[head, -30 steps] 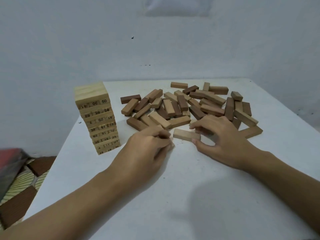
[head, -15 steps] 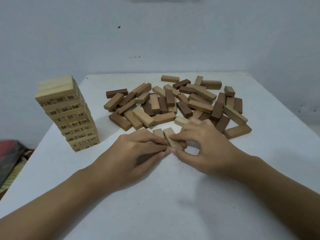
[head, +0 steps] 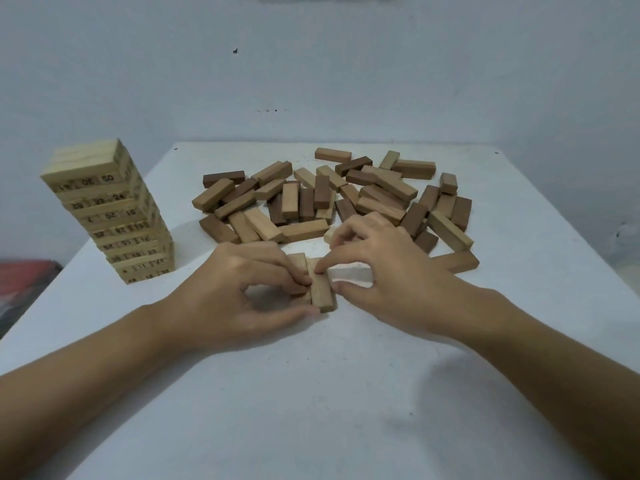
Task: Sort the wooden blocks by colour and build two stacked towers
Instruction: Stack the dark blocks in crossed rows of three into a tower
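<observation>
So the tan blocks (head: 322, 289) are lying side by side on the table (head: 311, 393), just in front of the loose pile (head: 304, 230). Left hand (head: 235, 289) is curling round them from its side, and right hand (head: 391, 271) is pinching the rightmost one, forefinger on top.

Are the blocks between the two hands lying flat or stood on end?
Lying flat: the two visible blocks rest lengthwise on the white table, side by side and touching.

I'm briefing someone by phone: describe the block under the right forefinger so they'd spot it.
On the white table, nearer than the loose pile, left hand and right hand meet. The pale block lies between them, pointing away. Its neighbour is partly hidden under the left hand; this one shows nearly whole.
</observation>
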A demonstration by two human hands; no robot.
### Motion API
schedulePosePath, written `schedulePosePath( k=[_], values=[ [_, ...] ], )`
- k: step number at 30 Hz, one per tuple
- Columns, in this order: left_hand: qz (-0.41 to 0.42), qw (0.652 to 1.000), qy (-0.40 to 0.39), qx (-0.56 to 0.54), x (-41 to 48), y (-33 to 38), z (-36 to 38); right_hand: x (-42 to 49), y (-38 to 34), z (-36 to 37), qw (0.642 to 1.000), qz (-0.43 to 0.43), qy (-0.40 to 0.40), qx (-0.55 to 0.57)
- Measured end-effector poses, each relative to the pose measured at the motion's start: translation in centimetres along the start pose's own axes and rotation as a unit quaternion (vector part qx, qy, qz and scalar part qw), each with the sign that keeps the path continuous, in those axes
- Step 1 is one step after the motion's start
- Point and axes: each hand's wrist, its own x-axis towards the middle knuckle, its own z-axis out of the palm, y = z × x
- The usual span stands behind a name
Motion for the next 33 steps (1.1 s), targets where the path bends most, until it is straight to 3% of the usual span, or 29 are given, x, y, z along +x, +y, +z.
schedulePosePath(
  k=[9, 22, 28, 30, 33],
  values=[
    [0.008, 0.999, 0.020, 0.024, 1.0, -0.4, 1.3, -1.3, 2.4, 1.2, 0.996, 0.004, 0.070, -0.046],
    [-0.055, 0.997, -0.043, 0.029, 0.3, -0.8, 1.0, -1.5, 2.3, 1.3, 0.991, 0.016, 0.134, -0.023],
    [-0.081, 0.996, -0.039, 0.027, 0.4, -0.3, 1.0, -1.7, 4.0, -0.6, 0.971, 0.042, 0.236, -0.002],
    [-0.084, 0.995, -0.038, 0.023, 0.6, -0.2, 1.0, -1.3, 4.0, -0.5, 0.974, 0.050, 0.221, -0.003],
    [-0.090, 0.995, -0.033, 0.020, 0.8, -0.2, 1.1, -0.2, 3.5, 0.1, 0.988, 0.049, 0.136, -0.054]
  ],
)
